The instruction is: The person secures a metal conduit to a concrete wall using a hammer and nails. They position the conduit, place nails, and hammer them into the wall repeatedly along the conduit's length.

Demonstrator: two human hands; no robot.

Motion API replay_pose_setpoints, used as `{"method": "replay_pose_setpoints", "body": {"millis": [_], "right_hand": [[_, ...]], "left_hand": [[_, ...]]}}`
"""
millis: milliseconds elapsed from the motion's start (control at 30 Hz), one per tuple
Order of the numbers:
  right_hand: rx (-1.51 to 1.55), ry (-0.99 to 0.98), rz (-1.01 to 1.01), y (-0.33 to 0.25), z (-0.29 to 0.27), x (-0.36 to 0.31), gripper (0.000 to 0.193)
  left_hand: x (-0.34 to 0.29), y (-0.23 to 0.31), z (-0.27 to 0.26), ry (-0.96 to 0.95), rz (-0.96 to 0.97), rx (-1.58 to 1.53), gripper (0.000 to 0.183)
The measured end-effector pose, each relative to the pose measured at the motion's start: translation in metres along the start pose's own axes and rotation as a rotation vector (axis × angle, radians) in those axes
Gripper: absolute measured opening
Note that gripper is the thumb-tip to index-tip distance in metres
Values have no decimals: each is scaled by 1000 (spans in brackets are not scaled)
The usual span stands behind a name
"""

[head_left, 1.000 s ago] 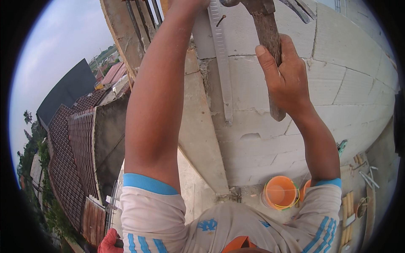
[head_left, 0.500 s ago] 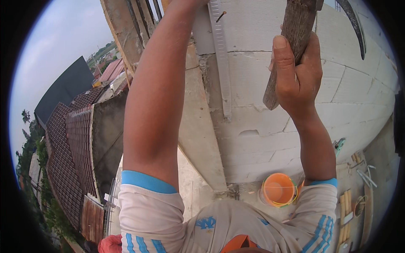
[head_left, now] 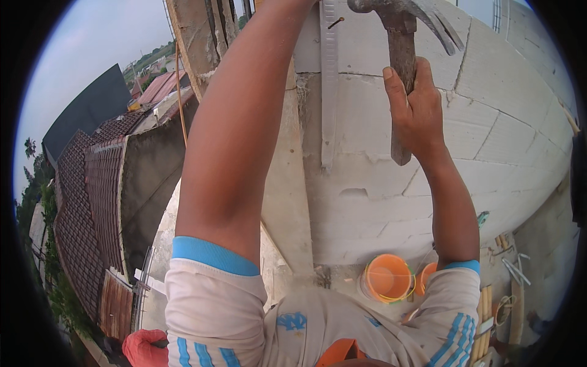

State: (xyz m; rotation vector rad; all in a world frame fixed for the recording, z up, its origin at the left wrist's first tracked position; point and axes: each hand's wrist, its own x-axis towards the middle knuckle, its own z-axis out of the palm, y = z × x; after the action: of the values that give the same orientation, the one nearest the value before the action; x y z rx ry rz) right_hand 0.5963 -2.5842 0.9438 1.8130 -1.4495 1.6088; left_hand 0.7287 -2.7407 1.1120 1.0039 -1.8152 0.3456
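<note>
My right hand (head_left: pixel 419 119) is wrapped round the worn wooden handle of a claw hammer (head_left: pixel 403 58). Its dark metal head shows near the top edge, with the curved claw pointing right. To the left of the hammer, a nail (head_left: pixel 335 22) sticks out beside a long pale metal strip with regular marks (head_left: pixel 328 104), which lies upright against the block wall. My left forearm (head_left: pixel 244 116) reaches up past the top edge, so the left hand itself is out of sight.
A wall of large white blocks (head_left: pixel 501 134) fills the right side, next to a concrete column (head_left: pixel 287 202). Below stand an orange bucket (head_left: pixel 388 278) and a second orange one (head_left: pixel 426 278). Tiled roofs (head_left: pixel 79 226) lie lower on the left.
The hammer has moved left and away from me, and its whole head now shows. My left forearm has shifted slightly right in the picture.
</note>
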Motion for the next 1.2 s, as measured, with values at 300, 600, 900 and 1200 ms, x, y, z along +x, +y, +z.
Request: {"method": "replay_pose_setpoints", "body": {"millis": [300, 600, 900, 1200], "right_hand": [[153, 215, -110, -7, 6, -4, 36], [144, 119, -38, -14, 3, -5, 36], [106, -123, 153, -16, 3, -5, 37], [48, -132, 164, -3, 20, -7, 35]], "left_hand": [[0, 2, -3, -37, -78, -30, 51], [-7, 7, -14, -75, -148, -87, 50], [-2, -3, -8, -46, -84, -55, 49], [1, 0, -4, -61, -115, -48, 49]]}}
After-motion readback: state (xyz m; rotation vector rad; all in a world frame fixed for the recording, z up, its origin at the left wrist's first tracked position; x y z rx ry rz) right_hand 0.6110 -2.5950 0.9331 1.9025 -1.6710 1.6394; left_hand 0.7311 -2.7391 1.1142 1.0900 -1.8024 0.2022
